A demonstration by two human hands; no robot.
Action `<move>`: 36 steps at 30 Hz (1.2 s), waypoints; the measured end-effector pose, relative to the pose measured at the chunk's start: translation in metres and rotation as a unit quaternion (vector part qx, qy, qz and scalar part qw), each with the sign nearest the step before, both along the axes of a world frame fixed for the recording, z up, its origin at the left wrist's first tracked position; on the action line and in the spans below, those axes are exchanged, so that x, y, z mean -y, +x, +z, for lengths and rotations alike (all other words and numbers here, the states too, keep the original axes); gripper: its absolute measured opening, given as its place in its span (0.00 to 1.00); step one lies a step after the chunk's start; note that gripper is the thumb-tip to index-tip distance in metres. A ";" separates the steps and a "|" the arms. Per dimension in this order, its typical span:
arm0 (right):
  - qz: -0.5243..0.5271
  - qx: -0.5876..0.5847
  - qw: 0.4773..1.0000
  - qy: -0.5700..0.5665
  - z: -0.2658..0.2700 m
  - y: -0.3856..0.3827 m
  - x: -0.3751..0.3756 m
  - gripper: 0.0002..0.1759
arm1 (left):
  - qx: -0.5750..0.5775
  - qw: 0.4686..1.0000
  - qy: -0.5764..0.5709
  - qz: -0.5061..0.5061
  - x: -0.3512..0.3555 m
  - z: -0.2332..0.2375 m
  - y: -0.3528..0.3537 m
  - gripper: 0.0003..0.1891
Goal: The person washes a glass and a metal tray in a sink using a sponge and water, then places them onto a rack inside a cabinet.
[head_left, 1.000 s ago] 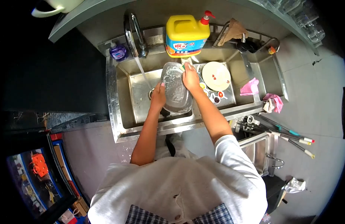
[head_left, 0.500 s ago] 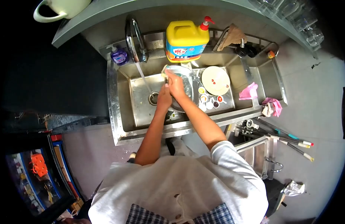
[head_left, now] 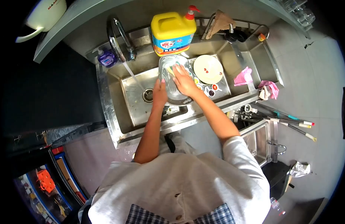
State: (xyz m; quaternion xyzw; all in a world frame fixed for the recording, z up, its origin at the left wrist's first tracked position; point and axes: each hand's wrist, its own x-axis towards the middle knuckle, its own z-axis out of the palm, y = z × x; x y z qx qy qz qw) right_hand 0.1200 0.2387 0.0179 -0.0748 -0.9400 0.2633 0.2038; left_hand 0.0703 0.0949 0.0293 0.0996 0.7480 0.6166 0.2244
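Observation:
My left hand (head_left: 160,93) is closed on the left rim of a clear oval dish (head_left: 171,86), which it holds tilted over the sink. Inside the dish, my right hand (head_left: 184,80) presses a yellow-and-green sponge (head_left: 169,70) against the surface, fingers stretched over it. Whitish suds streak the dish. Water runs from the faucet (head_left: 116,37) into the sink basin (head_left: 133,108), left of my hands. Just right of the dish lies a cream plate (head_left: 208,71) with a few red bits on it. Several small white spoons (head_left: 215,87) with coloured contents lie below the plate, partly hidden by my right hand.
A yellow detergent jug (head_left: 172,30) with a red pump stands behind the sink. A purple soap bottle (head_left: 106,58) is left of the faucet. Pink cloths (head_left: 243,77) hang on the divider and front edge at right. A shelf (head_left: 77,22) juts out above.
My right hand has moved from the dish's upper left edge to its inside with the sponge. The dish now faces up more openly, and my left hand has moved to its left rim.

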 end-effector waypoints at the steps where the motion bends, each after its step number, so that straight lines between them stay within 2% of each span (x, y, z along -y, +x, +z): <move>1: 0.039 0.013 0.999 -0.006 -0.001 -0.005 0.006 0.27 | -0.032 0.999 0.018 0.018 -0.003 -0.016 0.000 0.27; 3: 0.119 0.033 0.992 -0.016 -0.007 -0.018 0.014 0.27 | -0.101 0.992 0.057 0.055 -0.010 -0.062 -0.011 0.22; 4: 0.131 0.010 0.991 -0.005 -0.016 -0.005 0.029 0.28 | -0.062 0.994 0.069 0.065 -0.005 -0.063 -0.017 0.21; 6: 0.174 0.074 0.979 -0.074 0.000 0.032 0.040 0.28 | 0.020 0.992 0.093 0.088 0.009 -0.064 -0.025 0.20; 9: 0.106 0.147 0.983 0.007 0.015 0.065 0.033 0.27 | 0.006 0.987 0.133 0.089 0.015 -0.063 -0.032 0.18; 12: -0.019 0.082 0.993 0.083 0.022 0.054 0.015 0.24 | 0.013 0.990 0.122 0.075 0.013 -0.080 -0.026 0.17; 13: -0.037 0.073 0.994 0.067 0.016 0.045 0.003 0.24 | 0.013 0.991 0.115 0.068 0.007 -0.085 -0.028 0.17; 14: -0.052 0.065 0.995 0.061 0.008 0.037 -0.006 0.24 | -0.006 0.994 0.096 0.045 0.002 -0.079 -0.026 0.17; 16: -0.089 0.082 0.984 0.132 0.000 0.018 -0.019 0.25 | -0.041 0.998 0.051 0.001 0.001 -0.059 -0.015 0.17; 17: -0.091 0.091 0.981 0.141 -0.007 0.014 -0.021 0.25 | -0.086 0.993 0.083 -0.014 -0.001 -0.057 -0.011 0.17; 19: -0.095 0.104 0.976 0.164 -0.014 0.006 -0.027 0.25 | 0.006 0.995 0.098 -0.007 -0.001 -0.046 -0.012 0.16; 20: -0.058 0.149 0.974 0.158 -0.013 0.009 -0.026 0.25 | 0.051 0.993 0.107 -0.002 -0.001 -0.043 -0.013 0.16; 21: -0.018 0.192 0.969 0.153 -0.007 0.015 -0.021 0.24 | 0.055 0.993 0.099 -0.017 0.004 -0.062 -0.023 0.16; 22: 0.021 0.234 0.961 0.149 0.000 0.021 -0.017 0.24 | 0.120 0.984 0.127 0.025 0.006 -0.082 -0.029 0.16; 23: 0.064 0.223 0.967 0.101 0.033 0.035 -0.009 0.21 | 0.187 0.968 0.154 0.064 0.009 -0.086 -0.030 0.16; 24: 0.025 0.139 0.989 0.044 0.042 0.041 -0.008 0.20 | 0.254 0.945 0.181 0.103 0.010 -0.090 -0.031 0.15; 25: -0.013 0.056 0.998 -0.013 0.048 0.046 -0.010 0.19 | 0.253 0.951 0.141 0.106 0.010 -0.095 -0.036 0.15; 26: -0.051 -0.026 0.996 -0.072 0.051 0.049 -0.010 0.18 | 0.313 0.928 0.159 0.121 0.009 -0.091 -0.034 0.14; 27: -0.140 -0.095 0.971 -0.166 0.047 0.047 -0.012 0.17 | 0.374 0.901 0.175 0.136 0.008 -0.084 -0.032 0.14; 28: -0.221 -0.116 0.915 -0.316 0.025 0.041 -0.014 0.17 | 0.431 0.868 0.191 0.151 0.005 -0.078 -0.031 0.14; 29: -0.230 -0.112 0.887 -0.384 0.034 0.035 0.001 0.18 | 0.505 0.806 0.276 0.133 0.001 -0.136 -0.037 0.14; 30: -0.238 -0.108 0.853 -0.452 0.042 0.027 0.019 0.18 | 0.543 0.767 0.334 0.069 -0.004 -0.169 -0.038 0.14; 31: -0.190 -0.105 0.904 -0.369 0.026 0.022 0.031 0.20 | 0.573 0.721 0.390 0.003 -0.009 -0.192 -0.039 0.14; 32: -0.144 -0.111 0.942 -0.281 0.011 0.017 0.044 0.23 | 0.531 0.741 0.410 -0.021 -0.014 -0.175 -0.033 0.14; 33: -0.113 -0.111 0.957 -0.242 0.020 0.011 0.062 0.27 | 0.487 0.759 0.430 -0.041 -0.020 -0.156 -0.027 0.13; 34: -0.106 -0.095 0.965 -0.218 0.018 0.008 0.073 0.30 | 0.369 0.837 0.405 -0.014 -0.028 -0.099 -0.010 0.13; 36: -0.068 -0.101 0.968 -0.222 0.025 0.004 0.075 0.31 | 0.425 0.804 0.415 -0.024 -0.023 -0.077 -0.006 0.13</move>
